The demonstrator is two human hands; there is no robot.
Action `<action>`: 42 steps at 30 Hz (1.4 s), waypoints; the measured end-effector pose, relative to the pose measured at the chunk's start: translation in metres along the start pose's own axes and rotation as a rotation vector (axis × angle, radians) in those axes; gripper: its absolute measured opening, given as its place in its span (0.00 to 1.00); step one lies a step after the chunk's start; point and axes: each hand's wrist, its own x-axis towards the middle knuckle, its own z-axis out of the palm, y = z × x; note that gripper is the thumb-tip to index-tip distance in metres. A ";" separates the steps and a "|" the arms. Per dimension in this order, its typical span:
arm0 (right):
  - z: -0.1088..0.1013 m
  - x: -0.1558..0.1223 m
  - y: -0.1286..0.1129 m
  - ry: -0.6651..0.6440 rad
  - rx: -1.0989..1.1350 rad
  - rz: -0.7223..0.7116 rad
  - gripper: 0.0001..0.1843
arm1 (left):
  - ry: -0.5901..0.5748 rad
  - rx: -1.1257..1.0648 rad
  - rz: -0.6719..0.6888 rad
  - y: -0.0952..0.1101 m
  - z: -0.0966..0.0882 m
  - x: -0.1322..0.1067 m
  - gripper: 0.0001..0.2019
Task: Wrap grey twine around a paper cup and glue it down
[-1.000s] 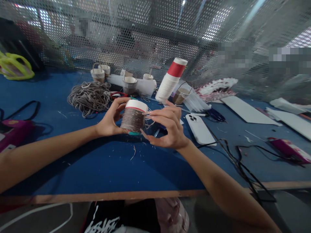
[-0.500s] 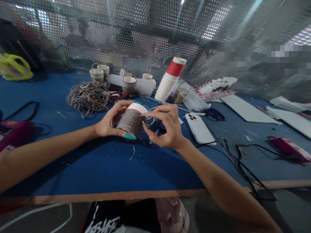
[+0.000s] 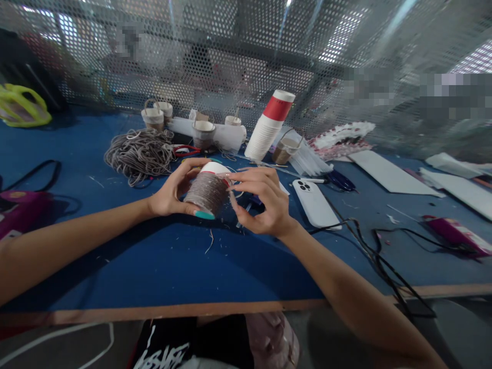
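Just above the near worktop (image 3: 154, 261), your left hand (image 3: 171, 193) curls round the cup (image 3: 214, 167), thumb under its base. Your right hand (image 3: 265, 205) pinches the cord (image 3: 207, 190) at the top turns, other fingers loose. This looks like winding, and the next turn calls for taut cord. The cup's axis is near upright, rim tipped away. Beyond lies a cord pile (image 3: 140, 152).

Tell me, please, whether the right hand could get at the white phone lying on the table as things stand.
Probably yes: the white phone lies flat just beside the right hand, with nothing standing between them. That hand would first have to release the cord-wrapped cup.
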 end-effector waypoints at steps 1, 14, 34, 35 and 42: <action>0.000 0.000 0.000 0.021 0.002 -0.015 0.14 | 0.000 -0.003 0.002 0.000 0.000 0.000 0.46; 0.001 -0.002 0.003 0.020 -0.114 -0.030 0.29 | 0.038 -0.068 0.037 0.003 0.005 0.002 0.43; -0.001 0.000 0.002 -0.014 -0.017 -0.002 0.20 | 0.048 -0.009 0.014 0.003 0.004 0.001 0.43; -0.001 0.000 0.002 -0.014 0.010 -0.004 0.20 | 0.049 -0.008 0.018 0.003 0.004 0.001 0.43; -0.002 -0.002 0.002 0.055 0.047 0.002 0.09 | 0.069 -0.039 0.031 0.003 0.003 0.003 0.42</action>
